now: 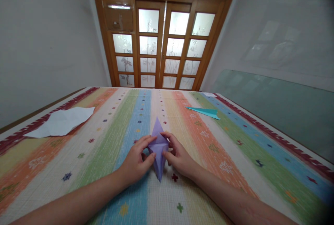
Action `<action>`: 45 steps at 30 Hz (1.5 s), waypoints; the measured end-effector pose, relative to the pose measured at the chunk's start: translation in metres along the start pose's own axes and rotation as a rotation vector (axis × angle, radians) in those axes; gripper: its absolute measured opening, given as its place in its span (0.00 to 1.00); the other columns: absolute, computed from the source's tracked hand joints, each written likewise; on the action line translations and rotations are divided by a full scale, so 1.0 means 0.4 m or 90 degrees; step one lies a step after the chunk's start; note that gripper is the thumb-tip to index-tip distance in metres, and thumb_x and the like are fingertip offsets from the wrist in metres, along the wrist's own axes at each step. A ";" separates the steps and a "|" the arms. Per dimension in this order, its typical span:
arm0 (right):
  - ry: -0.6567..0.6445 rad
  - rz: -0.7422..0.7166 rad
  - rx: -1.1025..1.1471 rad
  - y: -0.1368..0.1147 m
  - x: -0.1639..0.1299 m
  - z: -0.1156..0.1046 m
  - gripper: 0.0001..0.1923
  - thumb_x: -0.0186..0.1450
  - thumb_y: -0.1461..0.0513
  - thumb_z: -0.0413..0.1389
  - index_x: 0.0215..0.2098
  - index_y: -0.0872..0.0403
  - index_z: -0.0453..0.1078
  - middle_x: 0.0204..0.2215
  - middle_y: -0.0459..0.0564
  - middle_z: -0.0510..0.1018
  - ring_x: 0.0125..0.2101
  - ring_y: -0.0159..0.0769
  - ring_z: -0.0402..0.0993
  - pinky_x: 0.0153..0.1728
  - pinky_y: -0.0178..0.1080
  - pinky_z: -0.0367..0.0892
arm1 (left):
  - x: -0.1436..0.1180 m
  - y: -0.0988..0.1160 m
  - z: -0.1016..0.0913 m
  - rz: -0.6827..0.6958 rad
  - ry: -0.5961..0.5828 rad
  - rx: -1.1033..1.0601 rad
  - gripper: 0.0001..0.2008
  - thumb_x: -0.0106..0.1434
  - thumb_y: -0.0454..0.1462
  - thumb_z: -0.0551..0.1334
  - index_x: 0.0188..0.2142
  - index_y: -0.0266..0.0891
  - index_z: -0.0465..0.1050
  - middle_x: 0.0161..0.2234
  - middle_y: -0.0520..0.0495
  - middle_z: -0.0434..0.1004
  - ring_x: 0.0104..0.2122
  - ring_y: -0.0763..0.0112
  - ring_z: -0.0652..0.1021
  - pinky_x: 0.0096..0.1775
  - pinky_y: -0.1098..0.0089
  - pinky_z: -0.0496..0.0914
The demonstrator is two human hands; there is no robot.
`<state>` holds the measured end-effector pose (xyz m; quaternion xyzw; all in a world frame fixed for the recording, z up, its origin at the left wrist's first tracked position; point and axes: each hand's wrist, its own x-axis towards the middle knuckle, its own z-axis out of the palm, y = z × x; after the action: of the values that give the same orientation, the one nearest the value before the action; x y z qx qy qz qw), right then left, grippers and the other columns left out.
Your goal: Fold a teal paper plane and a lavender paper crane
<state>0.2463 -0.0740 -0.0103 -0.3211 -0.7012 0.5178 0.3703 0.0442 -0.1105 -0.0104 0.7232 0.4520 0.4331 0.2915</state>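
A piece of folded purple origami paper (158, 148) is between my two hands, just above or on the striped cloth. It is a long diamond shape, with one point up and away from me and the other toward me. My left hand (139, 158) pinches its left edge between thumb and fingers. On the opposite edge, my right hand (180, 154) grips with its thumb on the near face and fingertips higher up. A horizontal fold crosses the paper's middle. The undersides of the fingers are hidden.
A striped, patterned tablecloth (104, 155) covers the table. To the left lies a creased white sheet (65, 121). A turquoise paper plane (205, 111) rests at the right, and a small white paper (209, 94) near the far edge. Wooden glazed doors (161, 44) stand beyond.
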 end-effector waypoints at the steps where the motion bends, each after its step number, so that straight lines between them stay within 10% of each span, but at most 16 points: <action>1: 0.002 -0.006 -0.009 0.002 0.000 0.000 0.27 0.66 0.61 0.56 0.62 0.49 0.55 0.49 0.54 0.70 0.36 0.34 0.70 0.29 0.33 0.69 | 0.000 0.000 0.000 0.001 -0.002 -0.001 0.24 0.66 0.38 0.59 0.61 0.43 0.66 0.60 0.37 0.63 0.57 0.54 0.69 0.45 0.63 0.73; 10: 0.035 -0.049 -0.077 0.010 0.001 0.002 0.31 0.63 0.63 0.59 0.62 0.47 0.57 0.56 0.55 0.65 0.46 0.40 0.69 0.39 0.39 0.71 | -0.002 -0.001 0.002 0.009 -0.008 0.016 0.24 0.66 0.37 0.59 0.61 0.42 0.66 0.61 0.37 0.63 0.59 0.54 0.68 0.53 0.57 0.70; 28: -0.059 -0.009 0.045 0.026 0.000 -0.018 0.21 0.66 0.54 0.59 0.54 0.48 0.62 0.46 0.52 0.68 0.33 0.32 0.68 0.26 0.31 0.65 | 0.019 -0.036 -0.013 -0.119 -0.049 -0.291 0.28 0.58 0.32 0.58 0.60 0.39 0.66 0.60 0.39 0.65 0.54 0.55 0.72 0.49 0.59 0.71; 45: -0.060 -0.003 0.077 0.043 0.005 -0.022 0.16 0.66 0.52 0.58 0.43 0.49 0.58 0.36 0.44 0.66 0.27 0.28 0.62 0.21 0.30 0.62 | 0.019 -0.044 -0.017 0.002 -0.027 -0.050 0.35 0.51 0.24 0.53 0.57 0.44 0.71 0.61 0.44 0.66 0.62 0.59 0.64 0.64 0.52 0.55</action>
<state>0.2538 -0.0635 -0.0246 -0.2720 -0.6860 0.5728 0.3569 0.0326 -0.0959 -0.0188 0.7209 0.4274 0.4355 0.3287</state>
